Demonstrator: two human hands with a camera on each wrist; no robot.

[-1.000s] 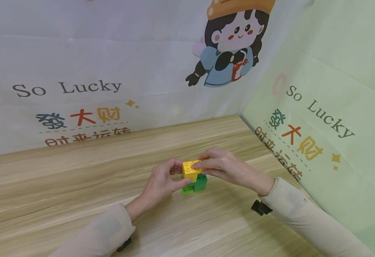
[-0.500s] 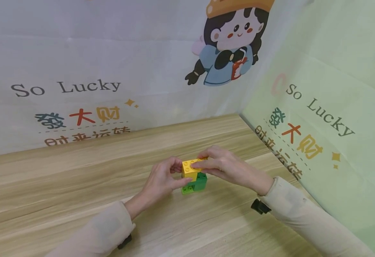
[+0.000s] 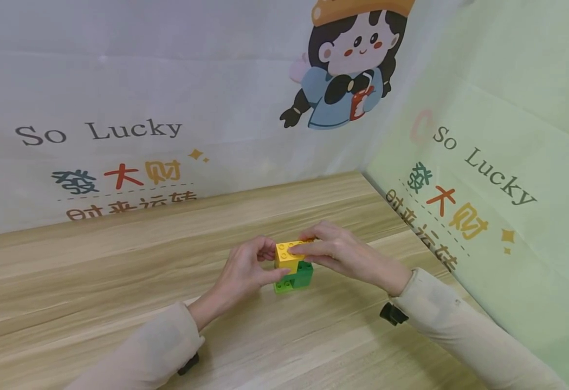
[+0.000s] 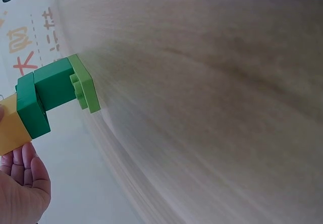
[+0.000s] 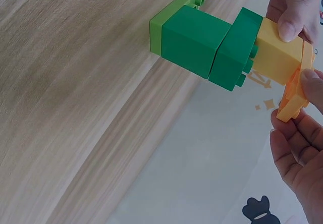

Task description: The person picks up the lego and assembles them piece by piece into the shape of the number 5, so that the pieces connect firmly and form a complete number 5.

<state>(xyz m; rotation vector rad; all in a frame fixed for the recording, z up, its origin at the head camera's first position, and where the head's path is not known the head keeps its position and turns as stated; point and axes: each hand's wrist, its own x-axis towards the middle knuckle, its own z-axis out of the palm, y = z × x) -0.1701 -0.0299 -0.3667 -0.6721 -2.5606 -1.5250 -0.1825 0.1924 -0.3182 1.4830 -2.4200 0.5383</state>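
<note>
A small stack of building bricks stands on the wooden table. At its base lies a light green plate, with a dark green brick above it. A second dark green brick sits higher and juts to one side. The yellow brick on top of that is held between the thumb and fingers of my left hand. My right hand pinches a thin orange-yellow plate at the top of the yellow brick; part of it overhangs. Whether that plate is fully pressed down I cannot tell.
The wooden table reaches back to a printed white cloth. Another printed cloth borders it on the right, close to my right forearm. A black strap piece hangs under the right sleeve.
Both hands keep their hold, and the brick stack stays almost in place. The head view has shifted very slightly.
</note>
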